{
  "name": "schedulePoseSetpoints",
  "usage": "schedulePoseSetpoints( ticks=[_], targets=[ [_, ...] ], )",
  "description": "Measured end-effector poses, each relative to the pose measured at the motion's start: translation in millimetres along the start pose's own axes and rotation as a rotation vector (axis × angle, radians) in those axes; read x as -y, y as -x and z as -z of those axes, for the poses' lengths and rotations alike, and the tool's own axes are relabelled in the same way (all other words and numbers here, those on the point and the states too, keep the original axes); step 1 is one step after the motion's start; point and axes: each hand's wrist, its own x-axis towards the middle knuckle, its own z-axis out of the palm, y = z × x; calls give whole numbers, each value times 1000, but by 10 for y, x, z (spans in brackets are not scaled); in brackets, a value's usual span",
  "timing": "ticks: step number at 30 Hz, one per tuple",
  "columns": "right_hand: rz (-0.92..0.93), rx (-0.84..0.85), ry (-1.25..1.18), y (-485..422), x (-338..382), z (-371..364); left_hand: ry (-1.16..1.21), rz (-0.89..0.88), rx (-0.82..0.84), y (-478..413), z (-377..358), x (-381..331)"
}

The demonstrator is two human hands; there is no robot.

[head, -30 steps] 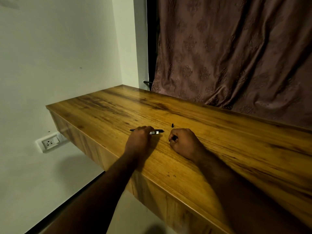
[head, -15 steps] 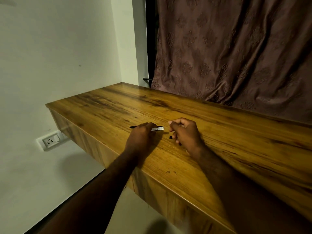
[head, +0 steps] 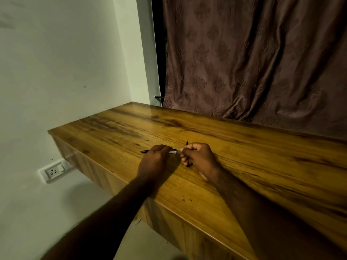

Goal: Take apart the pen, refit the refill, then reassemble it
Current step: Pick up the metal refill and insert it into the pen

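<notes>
At the far left we see one socket [head: 54, 171] on the wall, under the tabletop's [head: 262, 156] left end.

Next comes the left hand [head: 154, 158], knuckles up and low over the wood. Its fingers are curled down over the middle of the pen [head: 173, 152] and grip it. The pen lies nearly level along the 9-to-3 line. Its dark tip pokes out of the hand toward 9 o'clock, and a silvery stretch shows on the 3 o'clock side, in the gap between the two hands.

The right hand [head: 199, 156] meets that silvery end. Its thumb and forefinger are pinched together on the pen's end, and the other fingers are folded in toward the palm. A dark patch shows under its lowest fingers at about 6 o'clock; we cannot tell whether that is a part or only shadow.

Just off the right hand's knuckles, toward 12 o'clock, a small black piece [head: 187, 143] sits alone on the wood, touching neither hand.

A brown patterned curtain [head: 244, 62] hangs behind the tabletop's far edge, filling the right side.

We count two hands, one pen, one loose black piece, one socket and one curtain.
</notes>
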Motion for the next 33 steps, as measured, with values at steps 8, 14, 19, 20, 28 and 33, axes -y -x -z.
schedulePoseSetpoints(
  ticks=[8, 14, 19, 20, 28, 33],
  targets=[
    [-123, 1, -331, -82, 46, 111, -140, -116, 30, -370, 153, -111],
    [-140, -5, -429, -106, 60, 139, -171, -148, 48, -452, 148, -142],
    [-134, -7, -420, -116, 56, 139, -149, -129, 29, -451, 109, -126],
    [-134, -4, -404, -115, 58, 131, -120, -92, 21, -427, 82, -113],
    [-162, -7, -246, -150, 80, 98, 59, 123, 24, -204, -102, -99],
    [-185, 0, -190, -164, 101, 97, 75, 97, 21, -193, -93, -85]
  ],
)
